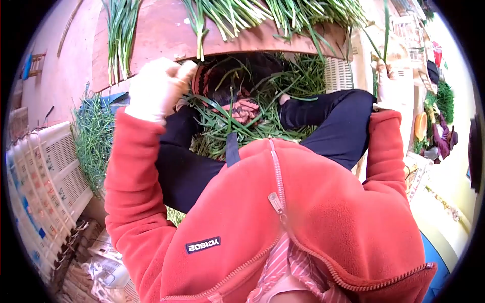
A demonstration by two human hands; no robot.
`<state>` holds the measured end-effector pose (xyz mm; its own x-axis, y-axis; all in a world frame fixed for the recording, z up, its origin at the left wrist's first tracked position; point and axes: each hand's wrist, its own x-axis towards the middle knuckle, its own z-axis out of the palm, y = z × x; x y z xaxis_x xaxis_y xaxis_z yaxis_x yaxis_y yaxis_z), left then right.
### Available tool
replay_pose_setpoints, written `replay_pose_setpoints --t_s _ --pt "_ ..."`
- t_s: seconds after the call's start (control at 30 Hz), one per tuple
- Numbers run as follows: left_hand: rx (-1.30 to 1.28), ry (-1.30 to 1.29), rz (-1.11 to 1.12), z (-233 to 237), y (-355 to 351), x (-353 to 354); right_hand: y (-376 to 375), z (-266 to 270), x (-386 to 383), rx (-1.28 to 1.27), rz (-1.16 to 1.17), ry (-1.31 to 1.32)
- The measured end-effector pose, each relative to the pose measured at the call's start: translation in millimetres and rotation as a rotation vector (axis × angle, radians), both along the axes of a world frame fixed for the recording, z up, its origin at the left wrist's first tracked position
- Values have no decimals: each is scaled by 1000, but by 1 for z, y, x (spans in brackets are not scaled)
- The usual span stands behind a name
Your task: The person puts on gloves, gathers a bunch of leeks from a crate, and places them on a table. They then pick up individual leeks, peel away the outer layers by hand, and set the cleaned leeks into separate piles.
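In our right hand (386,83), just off the board's (161,40) near right corner, fingers close on a green stalk (386,35). Its long axis runs away from us, thin, smooth and straight, one narrow blade bending left. Our left hand (159,88) curls its fingers at the near edge, left of centre; blur hides whether they grip anything. Leafy bunches (118,38) lie lengthwise away from us on the smooth reddish board, glossy green, some pale-stemmed.
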<state>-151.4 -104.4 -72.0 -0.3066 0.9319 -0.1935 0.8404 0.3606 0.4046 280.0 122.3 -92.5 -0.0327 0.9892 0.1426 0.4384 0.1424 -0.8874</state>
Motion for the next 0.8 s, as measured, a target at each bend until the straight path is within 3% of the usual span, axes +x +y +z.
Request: replay_pose_setpoints --t_s 0.07,0.13,0.2,0.23,0.27,0.33,0.37,0.4,0.47,0.5,0.53,0.6,0.67,0.77,0.8 --pt "-479 -18 -126 -17 11 30 11 -10 11 -72 32 -117" --pt "-591 123 -258 -82 7 24 18 -24 24 -128 47 -143" --pt "-571 132 -264 -152 1 -1 26 -42 42 -301 242 -214" --pt "-912 -119 -51 -143 21 4 22 -37 41 -462 289 -342" --pt "-917 -227 73 -149 25 5 14 -13 23 -522 283 -759" --pt "-683 -200 105 -164 31 17 13 -29 36 -262 253 -708" --pt "-459 -130 -15 -169 35 25 13 -29 38 -265 246 -705" --pt "-529 -371 93 -172 38 30 13 -29 40 -293 254 -667" --pt "-652 -352 203 -228 43 29 12 -29 42 -325 250 -621" --pt "-587 -426 179 -240 38 31 14 -35 45 -381 262 -553" --pt "-375 -616 332 -242 24 45 15 -38 49 -436 277 -488" --pt "-743 -495 279 -160 42 64 13 -34 48 -471 279 -487" --pt "-666 -660 274 -152 29 60 18 -40 47 -443 356 -431" --pt "-426 -499 34 -123 2 65 10 -33 34 -372 424 -392" --pt "-417 -366 -20 -86 -1 79 4 -27 28 -318 449 -392"
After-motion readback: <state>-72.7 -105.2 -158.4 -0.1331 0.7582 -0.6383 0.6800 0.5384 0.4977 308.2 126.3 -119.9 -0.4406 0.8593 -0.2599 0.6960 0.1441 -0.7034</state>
